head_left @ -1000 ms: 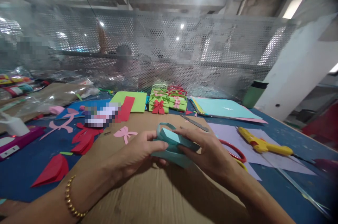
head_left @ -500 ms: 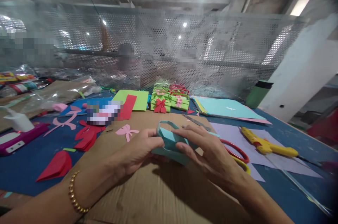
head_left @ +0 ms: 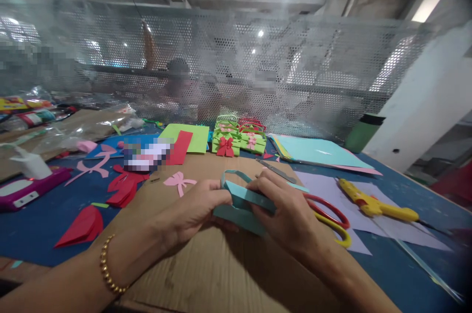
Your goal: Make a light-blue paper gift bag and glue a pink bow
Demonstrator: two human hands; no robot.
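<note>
Both my hands grip a folded light-blue paper piece [head_left: 239,202] with a looped handle, held just above a brown cardboard sheet [head_left: 221,273]. My left hand [head_left: 193,209] pinches its left end between thumb and fingers; a gold bead bracelet circles that wrist. My right hand [head_left: 285,209] presses on its right side with curled fingers. A pink paper bow [head_left: 179,181] lies on the cardboard just left of my left hand.
Red-and-yellow scissors [head_left: 332,219] lie right of my right hand, a yellow glue gun [head_left: 376,203] beyond. Green paper baskets with bows [head_left: 238,140] stand at the back, beside stacked coloured sheets [head_left: 317,151]. Red paper cut-outs [head_left: 123,186] lie left. People sit behind a mesh screen.
My right fingers have curled down more tightly over the blue piece, flattening it. The view has shifted slightly; my left hand keeps its pinch.
</note>
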